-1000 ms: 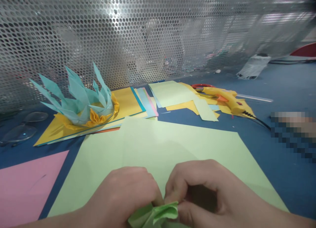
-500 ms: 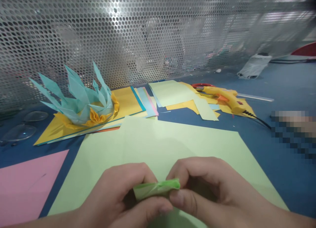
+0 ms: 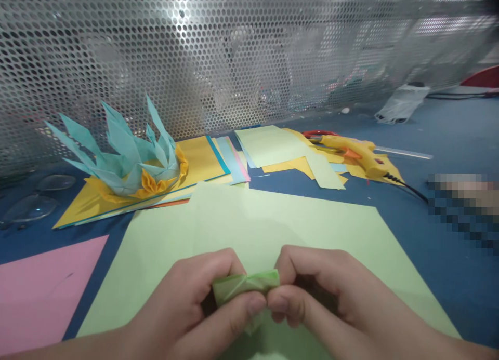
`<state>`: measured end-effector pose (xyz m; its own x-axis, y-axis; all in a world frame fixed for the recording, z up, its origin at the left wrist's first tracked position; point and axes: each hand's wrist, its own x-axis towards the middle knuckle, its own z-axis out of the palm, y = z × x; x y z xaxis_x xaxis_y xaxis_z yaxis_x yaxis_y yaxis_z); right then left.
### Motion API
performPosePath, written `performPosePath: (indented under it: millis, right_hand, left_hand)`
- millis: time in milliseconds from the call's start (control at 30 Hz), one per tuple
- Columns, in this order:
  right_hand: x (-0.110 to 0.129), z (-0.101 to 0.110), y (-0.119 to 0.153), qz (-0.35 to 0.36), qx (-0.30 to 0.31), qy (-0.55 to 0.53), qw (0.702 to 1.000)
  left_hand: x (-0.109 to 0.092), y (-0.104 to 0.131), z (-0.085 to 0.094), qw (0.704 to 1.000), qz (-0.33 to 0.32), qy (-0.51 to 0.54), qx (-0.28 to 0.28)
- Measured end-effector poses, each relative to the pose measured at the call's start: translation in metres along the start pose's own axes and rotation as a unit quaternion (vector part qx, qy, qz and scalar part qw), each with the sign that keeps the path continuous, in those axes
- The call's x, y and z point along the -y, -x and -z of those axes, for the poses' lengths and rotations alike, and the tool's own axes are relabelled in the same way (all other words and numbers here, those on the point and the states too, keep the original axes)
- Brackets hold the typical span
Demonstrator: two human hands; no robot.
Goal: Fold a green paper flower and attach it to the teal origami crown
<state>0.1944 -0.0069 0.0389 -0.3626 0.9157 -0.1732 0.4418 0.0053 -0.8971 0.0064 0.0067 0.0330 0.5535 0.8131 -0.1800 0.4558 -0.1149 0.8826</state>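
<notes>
Forearms angled inward, the left hand (image 3: 177, 297) and right hand (image 3: 351, 292) pinch folded green paper (image 3: 233, 288) between thumbs and curled fingers, a pale green sheet (image 3: 280, 220) beneath both hands

Blue tabletop (image 3: 448, 147), pale green sheet (image 3: 273, 220), pink sheet (image 3: 42, 292), eyeglasses (image 3: 33, 208), paper stack (image 3: 198, 157)

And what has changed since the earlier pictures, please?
The left hand and right hand moved up in the picture with the folded green paper; the left thumb now shows in front of it. Neither let go. The turquoise paper model and yellow glue gun stayed put.
</notes>
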Motion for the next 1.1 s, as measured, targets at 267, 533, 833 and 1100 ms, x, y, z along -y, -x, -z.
performPosePath:
  millis: [267,533,833,1100]
  right_hand:
    - [-0.006,-0.004,0.005,0.033,-0.026,0.032,0.999]
    - [0.0,0.003,0.001,0.011,0.023,-0.038,0.999]
    - [-0.008,-0.003,0.002,0.053,0.012,-0.101,0.993]
    - [-0.009,-0.004,-0.003,0.039,-0.03,-0.137,0.989]
  left_hand:
    - [-0.006,-0.003,0.004,0.989,-0.087,-0.116,-0.018]
    - [-0.006,-0.008,0.002,0.976,-0.071,-0.189,0.085]
    - [-0.004,-0.007,0.005,0.994,-0.077,-0.048,0.065]
    - [0.003,-0.01,0.006,0.996,0.009,0.087,-0.005]
